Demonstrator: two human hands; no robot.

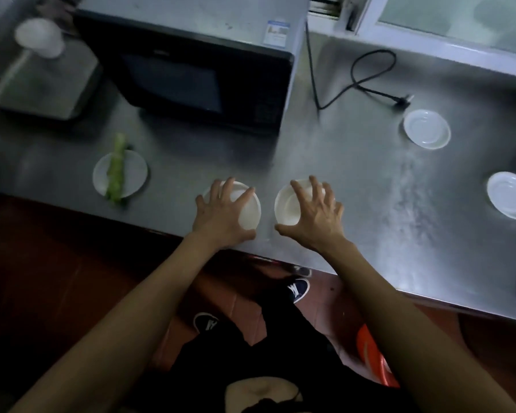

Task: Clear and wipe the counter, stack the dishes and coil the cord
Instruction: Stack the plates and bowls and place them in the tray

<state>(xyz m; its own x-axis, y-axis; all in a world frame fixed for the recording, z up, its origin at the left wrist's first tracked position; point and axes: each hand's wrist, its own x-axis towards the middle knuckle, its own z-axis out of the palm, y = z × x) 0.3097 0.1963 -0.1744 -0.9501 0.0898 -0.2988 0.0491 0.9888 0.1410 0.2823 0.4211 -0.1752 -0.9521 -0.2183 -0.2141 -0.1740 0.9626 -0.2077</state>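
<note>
Both bowls sit near the desk edge, in front of the microwave. Left hand and right hand spread over left bowl and right bowl (grip unclear); a loose lift could tip either off.

Counter is looking like brushed stainless steel, matt with streaky sheen brightening toward its right edge. Saucers and the two bowls near the front edge are reading as smooth glossy white, ceramic or hard plastic, can't tell in this blur. Cord at the back is showing matt black rubbery sheathing. Microwave is showing a dull grey painted-metal top, glossy dark door. Box at the back left corner is gleaming like polished steel. Floor is looking like matt reddish tile.
</note>
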